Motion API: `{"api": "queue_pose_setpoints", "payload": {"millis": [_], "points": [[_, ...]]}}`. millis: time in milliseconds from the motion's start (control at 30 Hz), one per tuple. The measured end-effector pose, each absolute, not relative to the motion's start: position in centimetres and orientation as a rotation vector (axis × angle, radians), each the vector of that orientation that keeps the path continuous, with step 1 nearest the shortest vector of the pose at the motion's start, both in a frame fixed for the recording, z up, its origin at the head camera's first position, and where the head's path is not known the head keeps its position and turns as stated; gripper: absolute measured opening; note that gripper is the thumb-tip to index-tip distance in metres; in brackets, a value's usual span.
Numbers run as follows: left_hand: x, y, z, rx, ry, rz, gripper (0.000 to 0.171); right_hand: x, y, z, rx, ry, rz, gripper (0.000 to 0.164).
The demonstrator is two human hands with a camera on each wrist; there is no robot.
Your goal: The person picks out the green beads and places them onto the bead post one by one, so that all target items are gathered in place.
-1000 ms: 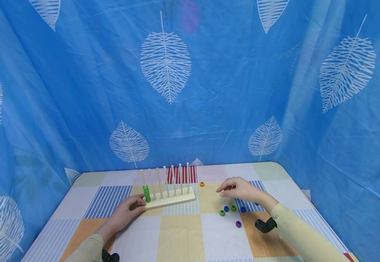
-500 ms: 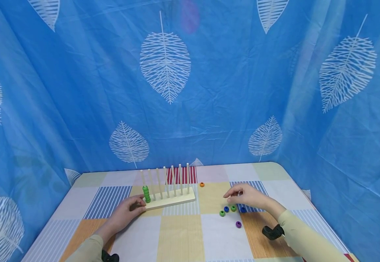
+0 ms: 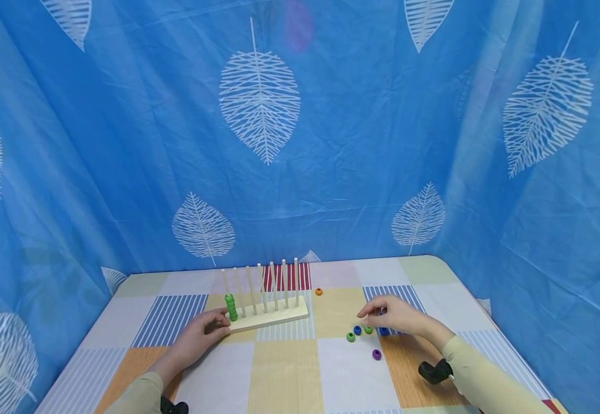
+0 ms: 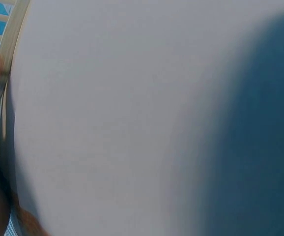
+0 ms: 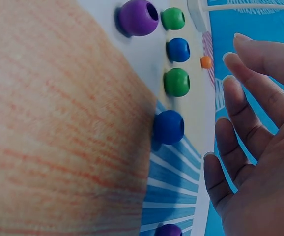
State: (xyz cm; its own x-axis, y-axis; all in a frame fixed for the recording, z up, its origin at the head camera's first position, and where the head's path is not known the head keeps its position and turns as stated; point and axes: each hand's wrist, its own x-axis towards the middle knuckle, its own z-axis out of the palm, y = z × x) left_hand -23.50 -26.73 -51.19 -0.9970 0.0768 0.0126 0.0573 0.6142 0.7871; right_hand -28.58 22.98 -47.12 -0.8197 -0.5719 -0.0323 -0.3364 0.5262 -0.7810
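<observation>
Left hand (image 3: 200,338) pinches the wooden peg board (image 3: 279,315) by its nine-o'clock edge; right hand (image 3: 398,316), fingers loosely bent, grasping nothing, hovers near smooth round beads (image 5: 174,82), spaced apart, at the board's four o'clock.

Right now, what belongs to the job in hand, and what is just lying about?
Likely for the job:
pale wooden seven-peg rack, held by the left hand
stack of round green beads on it
loose round green beads, blue beads, purple beads near the right hand
round orange bead, farther off

Likely surroundings:
multicoloured patchwork table covering
hanging blue sheet with white leaf prints
black wrist gear
</observation>
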Motion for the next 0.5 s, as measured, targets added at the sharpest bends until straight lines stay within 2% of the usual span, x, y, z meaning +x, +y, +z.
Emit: {"api": "queue_pose_setpoints", "payload": {"millis": [500], "points": [[-23.54, -26.68, -51.22, 0.107, 2.798, 1.375, 0.008, -28.47, 23.76, -48.22, -0.676, 2.460, -1.217, 0.020]]}}
